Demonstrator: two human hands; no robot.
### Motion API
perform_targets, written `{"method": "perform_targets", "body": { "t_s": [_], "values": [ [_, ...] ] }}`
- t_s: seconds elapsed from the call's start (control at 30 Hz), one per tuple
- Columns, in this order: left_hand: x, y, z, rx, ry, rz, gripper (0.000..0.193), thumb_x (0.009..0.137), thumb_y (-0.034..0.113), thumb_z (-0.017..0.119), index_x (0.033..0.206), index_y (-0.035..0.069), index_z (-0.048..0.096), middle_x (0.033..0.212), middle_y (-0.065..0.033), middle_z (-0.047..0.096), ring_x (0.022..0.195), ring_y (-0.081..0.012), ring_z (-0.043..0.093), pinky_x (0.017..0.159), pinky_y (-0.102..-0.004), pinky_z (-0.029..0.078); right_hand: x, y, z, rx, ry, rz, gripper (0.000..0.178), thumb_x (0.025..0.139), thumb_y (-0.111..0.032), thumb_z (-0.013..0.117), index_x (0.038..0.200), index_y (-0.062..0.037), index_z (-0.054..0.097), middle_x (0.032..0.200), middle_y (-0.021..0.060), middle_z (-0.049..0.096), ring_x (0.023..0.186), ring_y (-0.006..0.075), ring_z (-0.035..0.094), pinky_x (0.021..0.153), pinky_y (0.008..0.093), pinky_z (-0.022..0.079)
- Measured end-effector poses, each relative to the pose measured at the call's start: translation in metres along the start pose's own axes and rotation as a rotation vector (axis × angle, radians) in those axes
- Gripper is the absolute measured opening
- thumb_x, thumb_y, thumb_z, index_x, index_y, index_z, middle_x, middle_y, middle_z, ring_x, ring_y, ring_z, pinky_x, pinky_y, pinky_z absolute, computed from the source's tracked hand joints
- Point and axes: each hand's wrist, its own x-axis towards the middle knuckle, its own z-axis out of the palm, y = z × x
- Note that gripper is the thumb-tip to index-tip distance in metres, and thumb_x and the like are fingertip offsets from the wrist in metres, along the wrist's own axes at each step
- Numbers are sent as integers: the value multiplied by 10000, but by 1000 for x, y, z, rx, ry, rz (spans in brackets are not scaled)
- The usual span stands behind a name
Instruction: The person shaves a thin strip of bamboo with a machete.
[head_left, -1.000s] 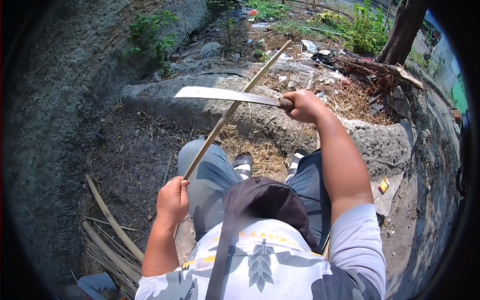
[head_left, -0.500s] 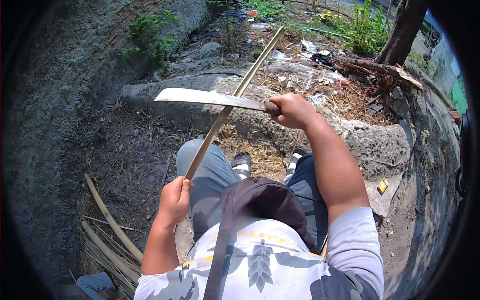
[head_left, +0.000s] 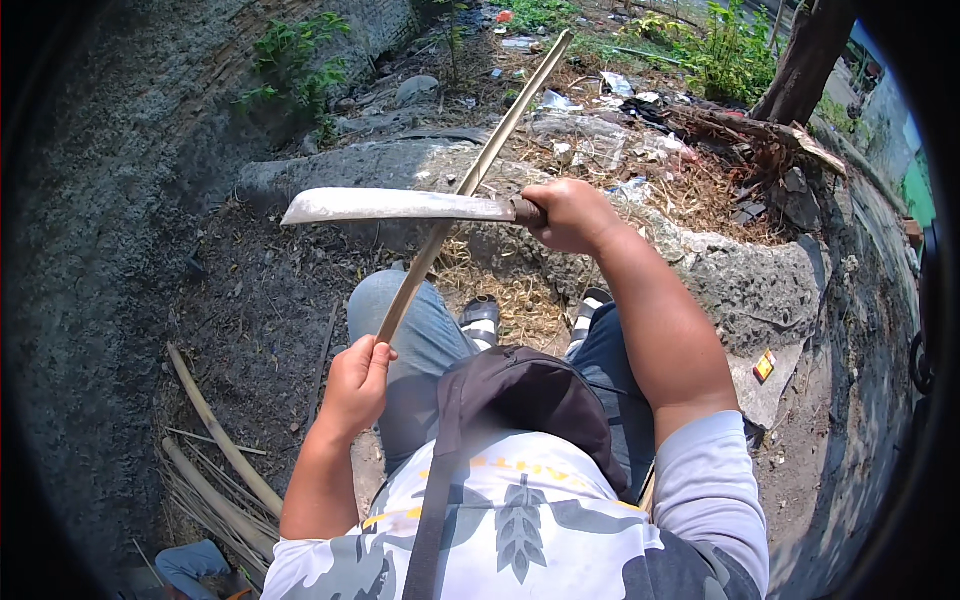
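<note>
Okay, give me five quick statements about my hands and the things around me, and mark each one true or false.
1. Your right hand grips the machete by its handle. True.
2. Your left hand is empty. False: your left hand grips a wooden strip.
3. In this view, the machete covers part of the wooden strip. True.
4. The dark bag hangs behind you. False: the dark bag is at your front.
5. The red-and-yellow packet lies to your right. True.
</note>
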Motion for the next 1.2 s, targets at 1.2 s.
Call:
{"method": "perform_targets", "body": {
  "t_s": [1.2],
  "values": [
    [-27, -11, -24, 355, 125, 41, 209, 1037, 208, 582, 977, 31, 675, 774, -196, 660, 716, -405, 650, 649, -463, 501, -6, 13, -20, 55, -117, 269, 272, 837, -259, 705, 1085, -152, 739, 990, 175, 750, 959, 377, 716, 843, 491, 575]
  ]
}}
